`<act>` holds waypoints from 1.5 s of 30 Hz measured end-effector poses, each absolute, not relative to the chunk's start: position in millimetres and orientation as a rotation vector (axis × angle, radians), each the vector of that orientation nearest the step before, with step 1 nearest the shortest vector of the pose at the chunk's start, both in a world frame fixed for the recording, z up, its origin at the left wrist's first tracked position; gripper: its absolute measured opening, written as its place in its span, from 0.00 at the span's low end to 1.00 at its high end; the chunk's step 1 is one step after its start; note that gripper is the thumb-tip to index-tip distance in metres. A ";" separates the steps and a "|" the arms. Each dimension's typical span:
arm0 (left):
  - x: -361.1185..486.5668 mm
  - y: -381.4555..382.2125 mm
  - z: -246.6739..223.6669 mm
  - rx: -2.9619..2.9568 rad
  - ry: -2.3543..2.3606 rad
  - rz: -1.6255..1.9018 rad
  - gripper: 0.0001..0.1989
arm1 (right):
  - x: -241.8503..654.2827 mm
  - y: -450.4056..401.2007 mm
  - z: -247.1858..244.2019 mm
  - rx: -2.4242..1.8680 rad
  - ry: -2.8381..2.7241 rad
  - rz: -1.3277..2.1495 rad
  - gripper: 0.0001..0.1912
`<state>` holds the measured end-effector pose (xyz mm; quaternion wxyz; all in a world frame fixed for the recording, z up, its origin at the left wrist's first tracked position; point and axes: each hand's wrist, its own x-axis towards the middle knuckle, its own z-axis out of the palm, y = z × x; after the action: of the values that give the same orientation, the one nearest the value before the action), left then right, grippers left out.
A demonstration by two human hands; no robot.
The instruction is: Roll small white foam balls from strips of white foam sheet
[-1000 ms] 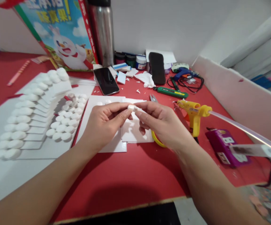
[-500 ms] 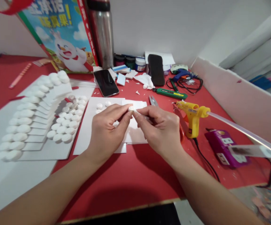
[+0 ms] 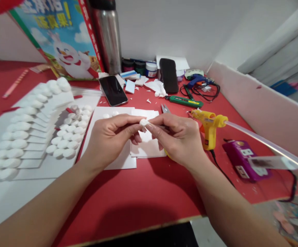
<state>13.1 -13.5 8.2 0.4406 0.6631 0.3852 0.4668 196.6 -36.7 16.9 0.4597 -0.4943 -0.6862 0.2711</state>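
Note:
A small white lump is pinched between the fingertips of both hands, above white sheets on the red table. My left hand grips it from the left, thumb and forefinger pressed to it. From the right, my right hand holds its other side with thumb and forefinger. Partly behind my left hand, a few white discs lie on a white board. Scissors lie beyond my right hand, their handles mostly hidden by it.
Rows of white discs and stacked cards with white ovals fill the left. Behind are a phone, steel bottle and green cutter. A yellow glue gun and purple box stand right.
The view has shifted slightly, so table objects appear further left. My fingers have turned and spread a little around the white lump, which now shows more. Both hands still hold it.

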 end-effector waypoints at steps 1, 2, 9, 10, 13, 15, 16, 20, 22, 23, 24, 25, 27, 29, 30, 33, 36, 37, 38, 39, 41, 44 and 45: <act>11.8 -11.3 9.8 1.628 0.931 1.129 0.06 | 196.9 -36.2 16.2 -1.207 -1.693 0.681 0.09; 10.7 -9.6 10.9 1.625 0.910 1.105 0.07 | 196.8 -36.0 15.5 -1.199 -1.691 0.693 0.10; 10.3 -10.5 7.6 1.681 0.890 1.112 0.08 | 193.6 -37.5 16.0 -1.261 -1.695 0.651 0.11; 10.7 -11.2 6.1 1.663 0.900 1.111 0.08 | 193.2 -37.5 16.2 -1.281 -1.705 0.631 0.11; 12.6 -12.8 1.8 1.570 0.932 1.125 0.09 | 191.7 -37.5 15.2 -1.337 -1.743 0.527 0.12; 14.6 -14.0 0.0 1.508 0.937 1.137 0.09 | 189.9 -37.9 13.8 -1.352 -1.784 0.414 0.12; 15.7 -14.9 -0.4 1.487 0.941 1.142 0.09 | 188.8 -38.3 13.1 -1.350 -1.805 0.354 0.11; 20.2 -20.1 0.6 1.517 1.030 1.213 0.09 | 184.4 -40.5 12.1 -1.283 -1.855 0.242 0.10; 21.6 -22.7 0.8 1.622 1.084 1.272 0.08 | 183.4 -41.1 12.6 -1.234 -1.859 0.292 0.10; 22.1 -23.7 0.4 1.691 1.106 1.301 0.08 | 183.3 -41.2 12.9 -1.217 -1.854 0.329 0.10; 22.4 -24.5 -0.4 1.764 1.121 1.331 0.09 | 183.4 -41.3 13.2 -1.208 -1.845 0.364 0.10; 22.7 -25.2 -1.4 1.834 1.128 1.363 0.09 | 183.6 -41.3 13.4 -1.208 -1.834 0.394 0.10; 23.3 -26.4 -3.6 1.946 1.129 1.408 0.10 | 184.3 -41.4 13.7 -1.228 -1.812 0.443 0.11; 24.0 -27.3 -5.1 2.009 1.113 1.423 0.12 | 185.3 -41.8 14.1 -1.252 -1.794 0.489 0.11; 24.1 -27.6 -5.1 2.014 1.101 1.419 0.13 | 186.0 -42.1 14.5 -1.261 -1.786 0.506 0.10; 22.9 -25.9 -1.4 1.904 1.051 1.395 0.12 | 189.2 -42.7 16.6 -1.259 -1.772 0.512 0.08; 17.9 -19.0 6.0 1.652 1.005 1.303 0.05 | 194.2 -42.1 19.3 -1.226 -1.825 0.499 0.07; 15.6 -16.0 8.3 1.592 0.991 1.241 0.04 | 195.8 -41.7 19.8 -1.211 -1.854 0.493 0.07; 13.2 -13.2 10.1 1.556 0.967 1.179 0.05 | 197.1 -41.2 20.1 -1.196 -1.881 0.486 0.07; 10.9 -10.7 11.4 1.536 0.941 1.144 0.06 | 197.9 -40.7 20.1 -1.183 -1.904 0.477 0.07; 7.3 -7.6 12.5 1.560 0.915 1.089 0.09 | 198.2 -39.8 19.6 -1.171 -1.925 0.468 0.08; 6.0 -7.6 11.3 1.653 0.928 1.108 0.08 | 195.4 -38.6 18.3 -1.208 -1.854 0.539 0.07; 6.5 -8.4 10.3 1.678 0.935 1.129 0.07 | 194.2 -38.2 17.9 -1.227 -1.814 0.577 0.07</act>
<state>6.5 -8.4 10.3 0.4410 0.6759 0.3767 0.4547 194.2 -38.2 17.9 0.4244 -0.4905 -0.7253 0.2307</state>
